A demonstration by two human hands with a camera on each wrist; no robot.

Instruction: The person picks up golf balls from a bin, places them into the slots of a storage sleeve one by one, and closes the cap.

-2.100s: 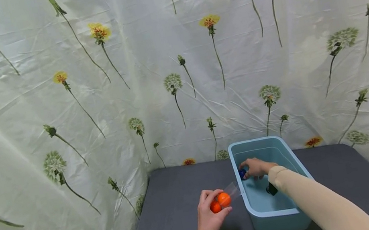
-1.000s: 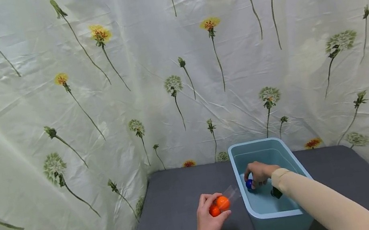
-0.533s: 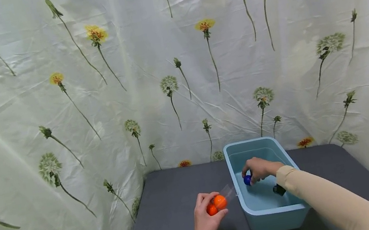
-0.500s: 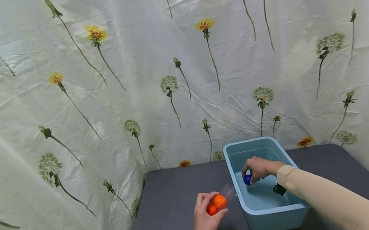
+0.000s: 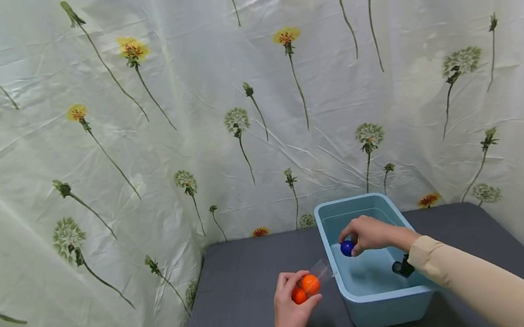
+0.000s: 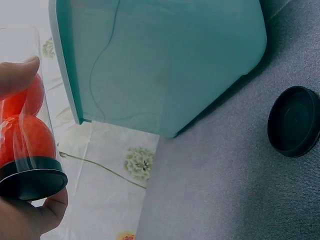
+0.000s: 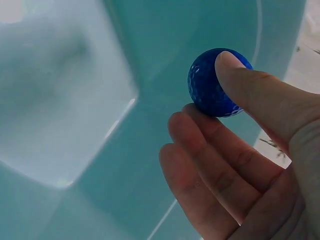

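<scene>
Left of the bin (image 5: 393,309), the left grip (image 5: 289,310) clasps a tube (image 5: 323,272) of orange balls (image 5: 310,284); over the bin's floor (image 5: 366,276), the right grip (image 5: 371,232) pinches a blue ball (image 5: 347,248).

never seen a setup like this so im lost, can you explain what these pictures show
No machine here, just a person's left hand and right hand, both bare. The wide pictures are taken from the person's head, looking forward and down; the close ones are taken from each wrist, watching that hand's work. On the table are a bin and a black cap. The left hand holds a clear tube with two orange balls inside. The right hand pinches a blue ball in or just above the bin.
</scene>
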